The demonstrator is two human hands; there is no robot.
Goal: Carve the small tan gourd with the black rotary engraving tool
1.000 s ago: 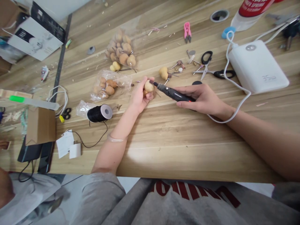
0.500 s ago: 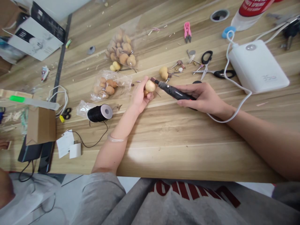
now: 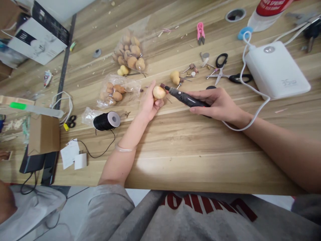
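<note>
My left hand (image 3: 149, 102) is closed around a small pale gourd (image 3: 159, 92), whose rounded end faces up. In my right hand (image 3: 218, 103) lies a black rotary tool (image 3: 187, 97), its brown sanding tip at the gourd's right side; whether the tip touches cannot be told. A white cable runs from the tool to a white power bank (image 3: 277, 72). Just beyond the tool are another yellow gourd (image 3: 175, 77) and several small grinding bits (image 3: 192, 68). Black-handled scissors (image 3: 221, 72) lie open near the power bank.
Two clear bags of gourds (image 3: 131, 53) lie beyond my left hand, with a small yellow gourd (image 3: 123, 70) between. A black cord spool (image 3: 106, 121) rests left of my forearm. Pink clippers (image 3: 200, 33), a bottle (image 3: 267, 15) and a cardboard box (image 3: 44, 135) stand around. Another person sits at left.
The gourd has turned in my left hand and shifted slightly left, showing more of its rounded end. My right hand and the rotary tool have barely moved.
</note>
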